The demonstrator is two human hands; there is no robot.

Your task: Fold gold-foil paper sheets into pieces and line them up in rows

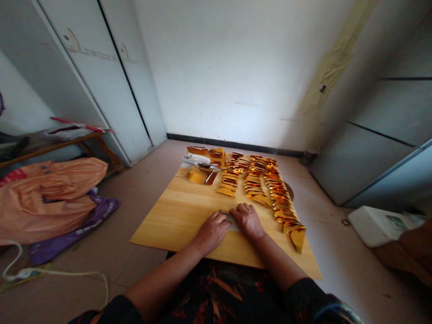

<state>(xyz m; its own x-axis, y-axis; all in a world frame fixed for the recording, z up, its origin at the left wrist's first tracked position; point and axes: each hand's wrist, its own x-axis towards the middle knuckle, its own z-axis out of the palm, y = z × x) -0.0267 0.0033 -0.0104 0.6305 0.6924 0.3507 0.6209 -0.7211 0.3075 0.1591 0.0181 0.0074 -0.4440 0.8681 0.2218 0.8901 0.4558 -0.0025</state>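
Between my hands on the wooden board lies a small greyish-white sheet of paper point(233, 224) with its far edge folded up. My left hand point(214, 229) has its curled fingers on the left part of that edge. Opposite it, my right hand point(248, 219) grips the right part with bent fingers. Parts of the sheet are hidden under both hands. Beyond them stand rows of folded gold foil paper pieces point(256, 182), overlapping one another. A long row bends down the board's right side. Loose gold foil sheets point(197, 175) lie at the far left of the board.
The wooden board point(168, 213) stands above a tiled floor. An orange bag point(74, 180) and a purple bag point(81, 229) lie at the left, near a white cable point(67, 272). Grey cabinets point(101, 58) stand at the left back. A white box point(378, 225) sits at the right.
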